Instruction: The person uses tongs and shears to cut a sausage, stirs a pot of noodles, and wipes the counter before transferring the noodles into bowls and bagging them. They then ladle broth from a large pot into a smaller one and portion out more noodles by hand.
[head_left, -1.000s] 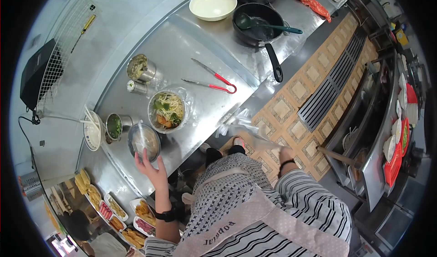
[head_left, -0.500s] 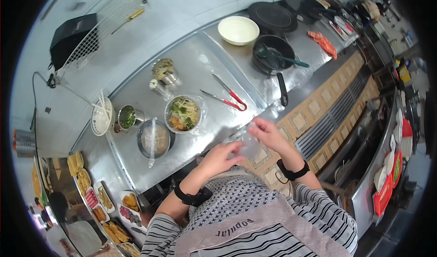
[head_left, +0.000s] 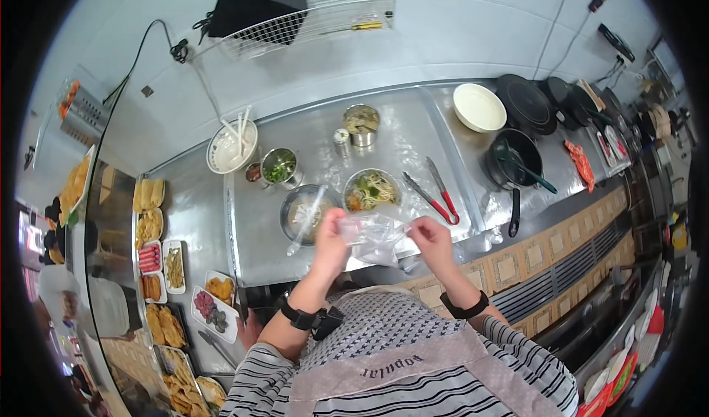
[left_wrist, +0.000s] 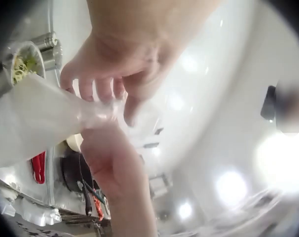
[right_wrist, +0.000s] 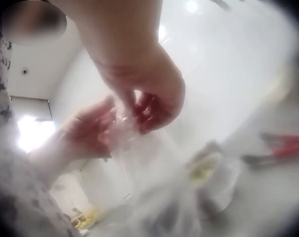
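A clear plastic bag [head_left: 373, 234] stretches between my two hands above the front edge of the counter. My left hand [head_left: 331, 238] holds its left end; in the left wrist view the fingers [left_wrist: 104, 89] bend over the gathered plastic. At the other end my right hand [head_left: 434, 243] pinches the bag's edge with curled fingers, seen close in the right wrist view [right_wrist: 144, 106]. Just behind the bag sits a bowl of noodles and greens [head_left: 371, 189]. Left of it is a dark bowl [head_left: 289, 221] with a strip of clear plastic [head_left: 309, 221] lying across it.
Red-handled tongs [head_left: 442, 209] lie right of the noodles. Behind stand metal pots, one with chopped greens [head_left: 281, 167], and a white bowl with chopsticks [head_left: 221, 147]. A black pan [head_left: 496, 167] and cream bowl [head_left: 480, 108] stand right; food trays [head_left: 174, 268] line the left.
My left hand has come from beside the dark bowl to meet my right, which has risen from my side. The bag now spreads between them over the counter edge. The head view has turned.
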A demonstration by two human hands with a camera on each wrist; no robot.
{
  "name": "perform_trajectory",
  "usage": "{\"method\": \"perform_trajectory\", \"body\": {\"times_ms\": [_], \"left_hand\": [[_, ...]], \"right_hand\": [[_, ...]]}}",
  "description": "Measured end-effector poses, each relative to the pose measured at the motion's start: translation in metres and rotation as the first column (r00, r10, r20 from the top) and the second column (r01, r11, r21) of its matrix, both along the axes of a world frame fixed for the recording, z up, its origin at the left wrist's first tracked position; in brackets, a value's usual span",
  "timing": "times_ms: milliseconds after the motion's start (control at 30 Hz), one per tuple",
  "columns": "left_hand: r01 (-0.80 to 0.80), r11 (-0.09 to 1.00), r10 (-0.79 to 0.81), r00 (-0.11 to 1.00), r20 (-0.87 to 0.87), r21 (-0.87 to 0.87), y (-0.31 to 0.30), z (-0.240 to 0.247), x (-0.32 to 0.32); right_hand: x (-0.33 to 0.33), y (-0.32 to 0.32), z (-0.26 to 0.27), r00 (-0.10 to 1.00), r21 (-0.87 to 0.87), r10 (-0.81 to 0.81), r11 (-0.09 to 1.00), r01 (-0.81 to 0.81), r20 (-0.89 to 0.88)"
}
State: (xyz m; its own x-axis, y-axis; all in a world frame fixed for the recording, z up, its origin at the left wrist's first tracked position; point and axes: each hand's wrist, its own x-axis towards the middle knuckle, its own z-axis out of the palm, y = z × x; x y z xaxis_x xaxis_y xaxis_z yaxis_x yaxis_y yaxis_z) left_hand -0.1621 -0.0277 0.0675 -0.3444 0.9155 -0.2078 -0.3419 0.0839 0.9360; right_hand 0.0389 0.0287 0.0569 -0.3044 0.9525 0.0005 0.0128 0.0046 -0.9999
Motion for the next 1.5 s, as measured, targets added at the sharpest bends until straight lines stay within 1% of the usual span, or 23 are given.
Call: {"method": "perform_trajectory", "body": {"times_ms": [67, 167, 267, 300, 367, 400, 500, 567, 600, 667, 700, 733, 767, 800, 900, 933, 1000, 1033, 1167, 1267, 1367, 1467, 1500], "left_hand": [[-0.136, 0.982, 0.134, 0.991, 0.023, 0.132, -0.001, -0.025, -0.052], [-0.078, 0.996, 0.088, 0.969, -0.232, 0.051, -0.016, -0.028, -0.118], [0.259, 0.954, -0.289, 0.927, -0.239, -0.148, -0.034, 0.010, -0.145], [0.317, 0.944, -0.328, 0.933, -0.147, -0.093, -0.039, 0.023, -0.152], [0.239, 0.962, -0.122, 0.812, -0.571, 0.135, -0.028, 0.043, -0.143], [0.226, 0.941, 0.026, 0.690, -0.723, 0.250, -0.024, 0.054, -0.135], [0.241, 0.960, -0.243, 0.464, -0.852, -0.143, -0.022, 0.102, -0.122], [0.361, 0.933, -0.203, 0.504, -0.839, -0.008, -0.034, 0.090, -0.159], [0.417, 0.907, -0.187, 0.525, -0.830, 0.060, -0.044, 0.084, -0.184], [0.566, 0.818, -0.429, 0.484, -0.762, -0.101, -0.083, 0.074, -0.243], [0.437, 0.875, -0.430, 0.512, -0.744, -0.206, -0.100, 0.072, -0.260], [0.292, 0.904, -0.425, 0.544, -0.724, -0.312, -0.112, 0.072, -0.268], [0.115, 0.955, -0.294, 0.520, -0.802, -0.275, -0.116, 0.068, -0.272], [-0.065, 0.972, -0.169, 0.462, -0.871, -0.224, -0.121, 0.061, -0.275], [-0.338, 0.938, -0.020, 0.181, -0.983, -0.081, -0.125, 0.034, -0.281], [-0.387, 0.921, -0.010, 0.083, -0.997, -0.041, -0.125, 0.021, -0.279], [-0.439, 0.884, -0.071, 0.211, -0.975, -0.159, -0.120, -0.013, -0.277], [-0.408, 0.898, -0.094, 0.185, -0.978, -0.163, -0.123, -0.049, -0.281], [-0.374, 0.836, -0.418, 0.039, -0.907, -0.402, -0.101, -0.071, -0.250], [-0.322, 0.786, -0.546, 0.040, -0.837, -0.528, -0.089, -0.069, -0.231], [-0.273, 0.717, -0.633, 0.132, -0.763, -0.642, -0.080, -0.049, -0.215], [-0.121, 0.744, -0.610, 0.282, -0.741, -0.658, -0.073, -0.010, -0.195], [-0.058, 0.773, -0.601, 0.249, -0.759, -0.631, -0.073, -0.002, -0.185]], "right_hand": [[-0.004, 0.014, 0.010, 0.955, -0.183, -0.115, 0.981, 0.065, -0.273], [-0.003, 0.051, 0.030, 0.793, -0.557, -0.284, 0.826, -0.083, -0.539], [-0.035, 0.064, 0.040, 0.895, -0.389, -0.114, 0.919, -0.070, -0.430], [-0.062, 0.058, 0.058, 0.959, -0.276, -0.117, 0.960, 0.042, -0.260], [-0.106, 0.056, 0.055, 0.994, 0.115, 0.094, 0.990, -0.087, -0.051], [-0.128, 0.052, 0.065, 0.978, 0.087, 0.207, 0.974, -0.208, 0.018], [-0.172, 0.046, 0.101, 0.890, 0.218, 0.407, 0.867, -0.447, 0.207], [-0.187, 0.059, 0.095, 0.831, 0.472, 0.423, 0.686, -0.554, 0.361], [-0.184, 0.067, 0.080, 0.825, 0.569, 0.306, 0.608, -0.554, 0.476], [-0.175, 0.084, 0.042, 0.780, 0.708, 0.023, 0.404, -0.580, 0.625], [-0.169, 0.083, 0.019, 0.655, 0.353, 0.319, 0.641, -0.681, 0.685], [-0.162, 0.073, -0.002, 0.526, -0.085, 0.611, 0.696, -0.713, 0.592], [-0.160, 0.063, -0.014, 0.560, -0.479, 0.756, 0.652, -0.588, 0.340], [-0.162, 0.051, -0.026, 0.634, -0.796, 0.771, 0.422, -0.434, 0.063], [-0.174, 0.009, -0.071, 0.830, -0.788, 0.513, 0.594, -0.160, 0.219], [-0.174, 0.003, -0.098, 0.898, -0.767, 0.421, 0.615, -0.183, 0.124], [-0.175, -0.002, -0.153, 0.970, -0.726, 0.224, 0.653, -0.218, -0.090], [-0.177, -0.006, -0.158, 0.975, -0.714, 0.178, 0.665, -0.219, -0.133], [-0.170, -0.004, -0.128, 0.945, -0.662, 0.304, 0.685, -0.304, -0.120], [-0.159, -0.003, -0.096, 0.861, -0.612, 0.455, 0.621, -0.490, -0.228], [-0.161, -0.008, -0.051, 0.772, -0.686, 0.606, 0.480, -0.546, -0.190], [-0.172, -0.017, -0.041, 0.632, -0.603, 0.731, 0.389, -0.697, -0.259], [-0.178, -0.023, -0.043, 0.619, -0.597, 0.721, 0.359, -0.717, -0.310]]}}
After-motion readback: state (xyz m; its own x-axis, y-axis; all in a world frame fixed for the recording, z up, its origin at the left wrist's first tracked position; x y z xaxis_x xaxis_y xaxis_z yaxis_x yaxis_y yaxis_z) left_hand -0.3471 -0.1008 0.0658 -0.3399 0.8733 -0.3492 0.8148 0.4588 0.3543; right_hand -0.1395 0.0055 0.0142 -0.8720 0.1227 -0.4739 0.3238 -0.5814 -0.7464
